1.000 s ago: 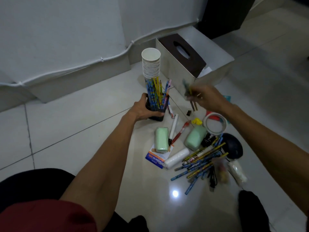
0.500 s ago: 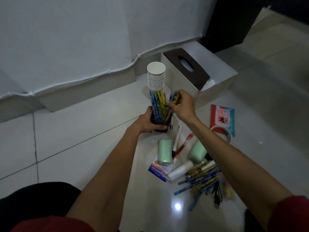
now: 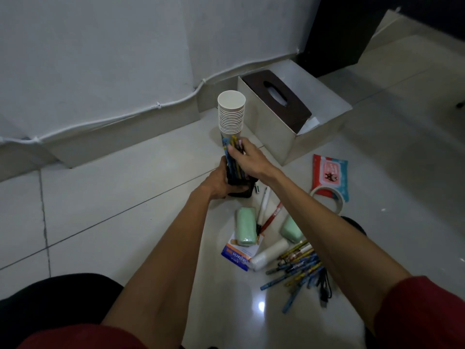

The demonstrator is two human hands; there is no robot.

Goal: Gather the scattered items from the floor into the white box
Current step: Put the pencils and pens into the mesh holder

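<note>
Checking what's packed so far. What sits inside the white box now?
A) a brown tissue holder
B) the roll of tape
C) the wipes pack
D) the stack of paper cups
A: the brown tissue holder lies in the white box; the paper cups, tape roll and wipes pack are on the floor outside it.

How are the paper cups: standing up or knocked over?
Standing up. The cups make one tall stack, open rim on top; pens hide its bottom.
</note>
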